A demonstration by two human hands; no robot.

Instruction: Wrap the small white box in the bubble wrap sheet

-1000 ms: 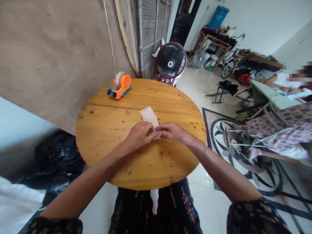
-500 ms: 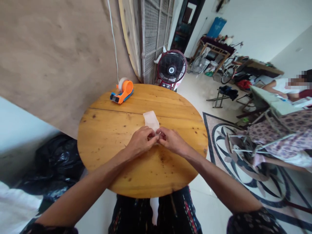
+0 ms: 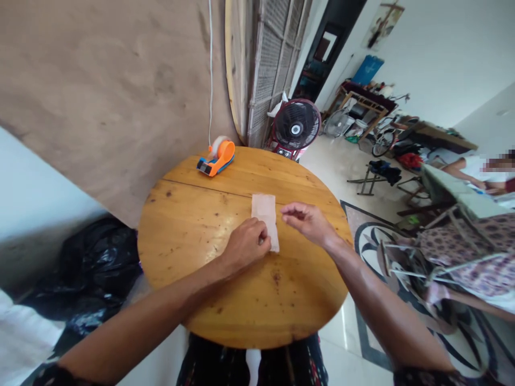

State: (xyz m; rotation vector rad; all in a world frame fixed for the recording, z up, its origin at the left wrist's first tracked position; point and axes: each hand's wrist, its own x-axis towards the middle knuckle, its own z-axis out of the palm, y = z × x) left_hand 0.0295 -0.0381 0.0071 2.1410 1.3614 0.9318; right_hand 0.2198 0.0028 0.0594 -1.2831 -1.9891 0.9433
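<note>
A thin, pale pink rectangular sheet (image 3: 264,207), like tissue or paper, lies flat on the round wooden table (image 3: 193,225). My left hand (image 3: 248,242) is closed, its curled thumb and fingers at the sheet's lower left edge; the exact pinch is partly hidden. To the right of the sheet, my right hand (image 3: 309,222) hovers apart from it, fingers loosely bent with a gap to the thumb and nothing visible in them. An orange and blue tape dispenser (image 3: 217,158) with a roll of clear tape stands at the table's far left edge.
Behind the table stands a dark red fan (image 3: 296,127). Black plastic bags (image 3: 96,262) lie on the floor at left. Wooden boards lean against the wall. At right, another person (image 3: 472,169) sits at a pale green table (image 3: 454,190), near a folding stool (image 3: 372,177).
My right hand has let go of the sheet and moved away to the right. The sheet now lies flatter and more fully in view. The view has shifted slightly.
</note>
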